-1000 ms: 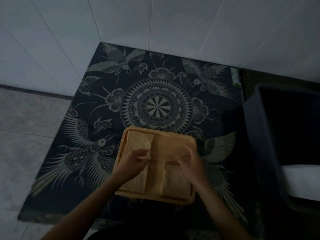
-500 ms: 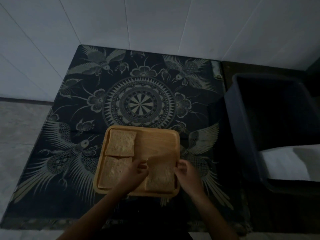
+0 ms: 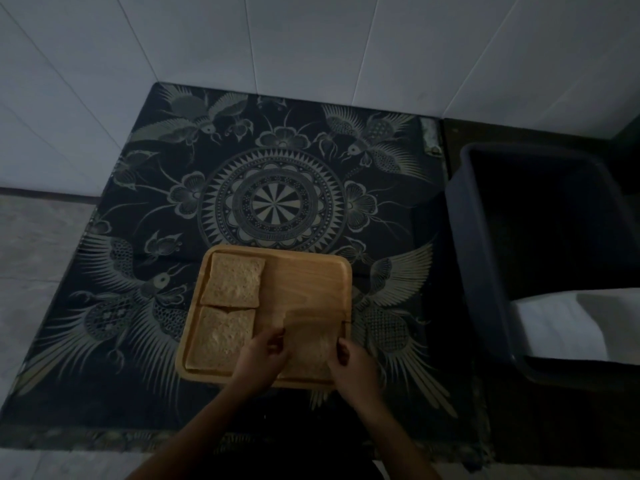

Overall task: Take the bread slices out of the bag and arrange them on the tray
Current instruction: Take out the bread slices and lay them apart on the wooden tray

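A square wooden tray (image 3: 311,278) lies on a dark patterned cloth. Two bread slices rest flat in its left half, one at the far left (image 3: 233,282) and one at the near left (image 3: 221,337). A third slice (image 3: 310,344) is at the near right of the tray, blurred, with its far edge raised. My left hand (image 3: 263,358) pinches its left edge and my right hand (image 3: 353,362) holds its right edge. The far right quarter of the tray is bare wood. No bread bag is visible.
The patterned cloth (image 3: 270,202) covers a low surface set against a white tiled wall (image 3: 311,46). A dark plastic bin (image 3: 485,258) stands to the right with something white (image 3: 571,323) inside. Grey floor (image 3: 34,254) lies to the left.
My left hand left the left-side slices and joined my right hand on the near right slice. The two left slices now lie uncovered. The camera view has shifted.
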